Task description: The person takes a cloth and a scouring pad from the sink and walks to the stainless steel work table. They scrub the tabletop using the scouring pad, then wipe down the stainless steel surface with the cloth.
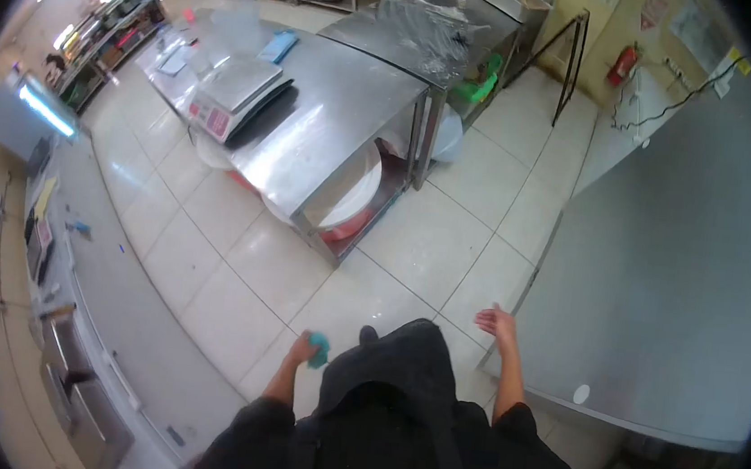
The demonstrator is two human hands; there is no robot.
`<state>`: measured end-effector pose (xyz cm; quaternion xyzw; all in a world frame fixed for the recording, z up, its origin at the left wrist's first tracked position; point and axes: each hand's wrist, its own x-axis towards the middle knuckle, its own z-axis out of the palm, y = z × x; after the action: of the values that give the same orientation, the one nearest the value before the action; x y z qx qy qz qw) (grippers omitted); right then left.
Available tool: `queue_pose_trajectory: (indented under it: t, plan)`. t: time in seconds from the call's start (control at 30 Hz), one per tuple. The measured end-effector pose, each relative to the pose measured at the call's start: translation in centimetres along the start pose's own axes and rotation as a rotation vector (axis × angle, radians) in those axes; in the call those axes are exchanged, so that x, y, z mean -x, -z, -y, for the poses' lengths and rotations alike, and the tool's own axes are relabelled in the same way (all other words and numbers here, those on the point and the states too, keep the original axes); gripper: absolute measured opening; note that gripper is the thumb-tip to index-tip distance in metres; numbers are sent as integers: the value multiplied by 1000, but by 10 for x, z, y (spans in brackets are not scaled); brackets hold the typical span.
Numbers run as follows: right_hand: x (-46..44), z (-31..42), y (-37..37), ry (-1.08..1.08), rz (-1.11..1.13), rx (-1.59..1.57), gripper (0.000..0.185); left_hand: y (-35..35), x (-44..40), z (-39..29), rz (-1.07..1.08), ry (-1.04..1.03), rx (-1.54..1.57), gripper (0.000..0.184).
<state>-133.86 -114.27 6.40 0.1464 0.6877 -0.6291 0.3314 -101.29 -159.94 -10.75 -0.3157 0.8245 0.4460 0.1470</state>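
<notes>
My left hand (303,348) hangs low at my left side, closed around a teal cloth (318,350), over the tiled floor. On the other side my right hand (496,320) is held out with its fingers apart and nothing in it, near the edge of a large grey panel (671,263). Ahead of me a steel table (344,87) carries a weighing scale (235,99) with a red-marked display panel. A blue item (278,46) lies behind the scale.
A long counter (111,254) runs along the left, with metal containers (91,420) near me. Beneath the steel table sits a white-lidded red tub (352,201). A dark folding frame (572,68) and a fire extinguisher (622,65) stand at the back right.
</notes>
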Motion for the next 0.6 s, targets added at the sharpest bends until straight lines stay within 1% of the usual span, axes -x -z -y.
queue_pose_trajectory:
  t: [0.03,0.07,0.1,0.13,0.17,0.23,0.27,0.33,0.37,0.43,0.47,0.5,0.57,0.6]
  plan:
    - [-9,4,12,-4,-87,-62,50,20,-32,-47,55,-24,-66,55]
    - [-18,4,19,-11,-95,-86,50,32,-68,-79,73,-81,-111,60]
    - [-25,4,26,16,-201,-153,48,41,-103,-115,104,-57,-118,61]
    - [-34,4,32,44,-308,-212,47,54,-131,-160,145,-56,-74,61]
    - [-47,4,36,38,-314,-219,47,63,-157,-200,183,-52,-24,61]
    - [-79,6,46,-10,-364,-266,42,57,-220,-243,37,-427,-49,60]
    - [-100,14,49,-16,-367,-271,42,55,-248,-268,43,-425,-54,60]
    - [-136,34,53,4,-364,-170,35,45,-289,-328,19,-422,153,55]
    - [-156,49,55,-1,-343,-185,31,38,-311,-358,15,-436,157,55]
    - [-194,90,57,-12,-327,-178,31,34,-350,-410,-8,-459,365,59]
    - [-218,114,58,-28,-304,-159,31,33,-371,-437,-15,-472,365,59]
    - [-243,142,59,-15,-264,-135,30,43,-373,-480,-42,-488,369,58]
    - [-297,184,62,139,-147,-16,29,60,-379,-535,-73,-498,425,54]
    - [-317,220,56,160,-97,-1,29,66,-393,-553,-105,-531,469,51]
